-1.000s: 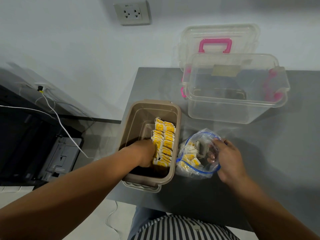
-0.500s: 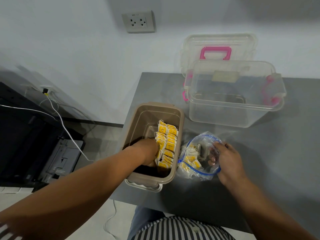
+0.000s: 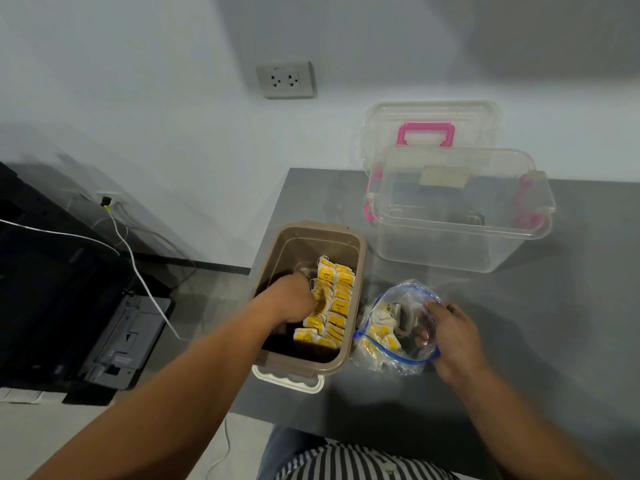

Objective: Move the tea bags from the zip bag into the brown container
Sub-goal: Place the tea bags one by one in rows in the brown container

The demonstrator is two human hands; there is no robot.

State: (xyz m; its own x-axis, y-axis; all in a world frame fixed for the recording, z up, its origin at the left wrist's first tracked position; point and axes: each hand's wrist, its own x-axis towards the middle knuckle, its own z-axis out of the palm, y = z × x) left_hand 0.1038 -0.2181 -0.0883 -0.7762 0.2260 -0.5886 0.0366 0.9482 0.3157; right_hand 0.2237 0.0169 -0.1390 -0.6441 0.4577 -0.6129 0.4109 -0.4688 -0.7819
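The brown container (image 3: 361, 271) stands at the left edge of the grey table (image 3: 536, 323). Rows of yellow tea bags (image 3: 343, 292) fill its right side. My left hand (image 3: 287, 301) is down inside the container, with curled fingers gripping tea bags at the left of the rows; the fingertips are hidden. The clear zip bag (image 3: 401, 299) with a blue seal lies just right of the container, with more tea bags (image 3: 381, 336) inside. My right hand (image 3: 455, 337) pinches the bag's right rim and holds its mouth open.
A clear storage box (image 3: 450, 247) with pink latches stands behind the zip bag, its lid (image 3: 426, 133) leaning on the wall. A white lid (image 3: 289, 384) sticks out under the brown container. Left of the table are a dark device (image 3: 121, 341) and a white cable (image 3: 138, 271).
My left hand has moved from the near end of the container toward its middle, along the rows of tea bags. My right hand stays on the zip bag's rim.
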